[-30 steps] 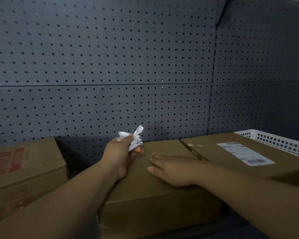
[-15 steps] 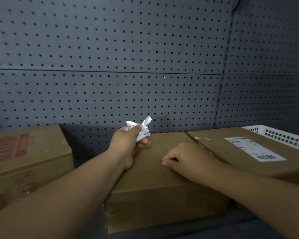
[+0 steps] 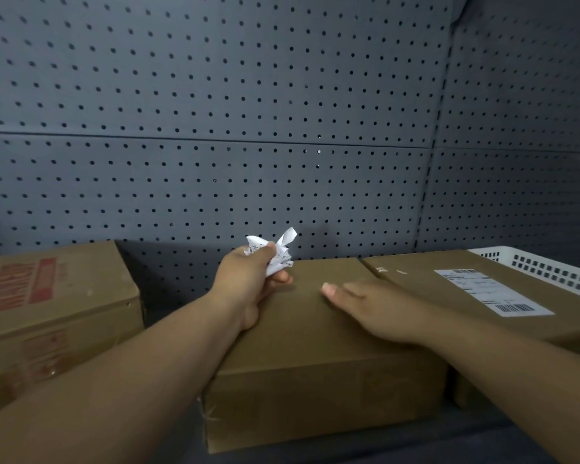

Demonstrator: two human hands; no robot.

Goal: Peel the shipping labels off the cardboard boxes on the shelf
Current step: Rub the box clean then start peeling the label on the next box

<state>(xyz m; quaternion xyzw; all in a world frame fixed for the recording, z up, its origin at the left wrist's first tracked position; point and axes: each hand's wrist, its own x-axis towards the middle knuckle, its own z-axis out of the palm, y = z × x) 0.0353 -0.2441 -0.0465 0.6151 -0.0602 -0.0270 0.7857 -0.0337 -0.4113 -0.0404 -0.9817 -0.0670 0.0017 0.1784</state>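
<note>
A plain cardboard box [image 3: 315, 356] sits in the middle of the shelf with no label on its top. My left hand [image 3: 248, 286] rests at its far left corner and grips a crumpled white label [image 3: 275, 252]. My right hand [image 3: 372, 309] lies flat on the box top with straight fingers. To the right, a second cardboard box [image 3: 416, 272] carries a white shipping label [image 3: 489, 291] with a barcode, stuck flat. A third box [image 3: 54, 303] with red print stands at the left.
A dark grey pegboard wall [image 3: 215, 128] closes the shelf at the back and right. A white perforated plastic basket [image 3: 549, 269] stands behind the right box. A gap separates the left box from the middle one.
My right hand went from flat to curled and is flat on the box top again. The left hand keeps the crumpled label in the same place.
</note>
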